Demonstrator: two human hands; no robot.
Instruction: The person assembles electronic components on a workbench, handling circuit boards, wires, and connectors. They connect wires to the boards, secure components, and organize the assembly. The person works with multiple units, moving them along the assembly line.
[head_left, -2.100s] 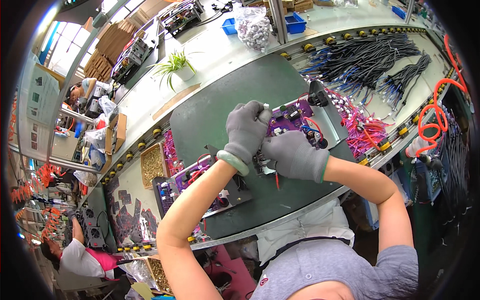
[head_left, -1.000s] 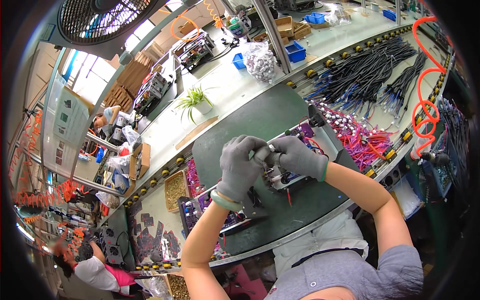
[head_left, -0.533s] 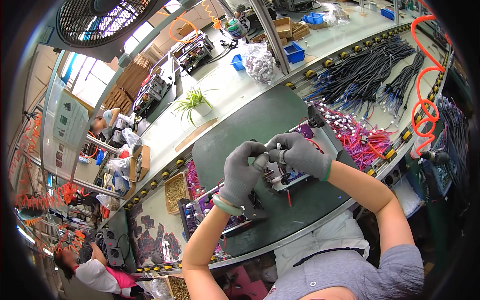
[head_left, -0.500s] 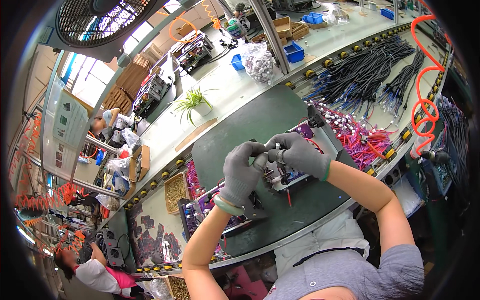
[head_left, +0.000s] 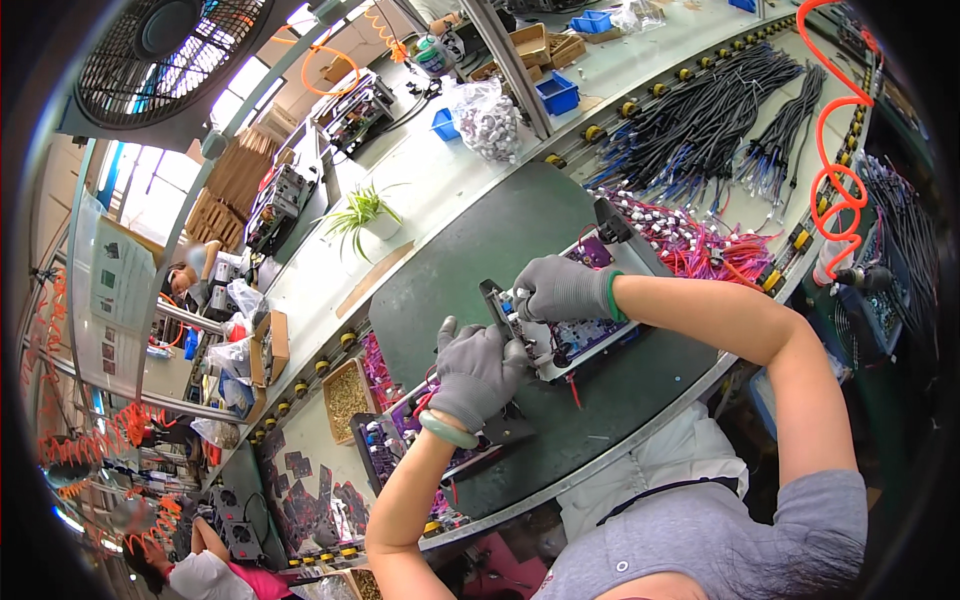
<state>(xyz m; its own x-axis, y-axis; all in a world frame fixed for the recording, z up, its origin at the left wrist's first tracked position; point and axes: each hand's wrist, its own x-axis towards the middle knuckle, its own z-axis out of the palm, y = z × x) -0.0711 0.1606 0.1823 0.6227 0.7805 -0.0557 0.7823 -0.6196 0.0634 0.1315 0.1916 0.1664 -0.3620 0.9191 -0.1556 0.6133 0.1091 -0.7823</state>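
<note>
Grey gloves cover both your hands: your left hand (head_left: 478, 368) and right hand (head_left: 560, 288) have fingers clamped on a purple circuit board assembly (head_left: 560, 335), tilted on the dark green mat (head_left: 520, 230), with red wire bundles (head_left: 700, 245) to the right.

Matt grey knit-cloth gloves (head_left: 478, 368), glossy purple circuit board (head_left: 585, 335), matt dark-green rubbery mat (head_left: 500, 240).
</note>
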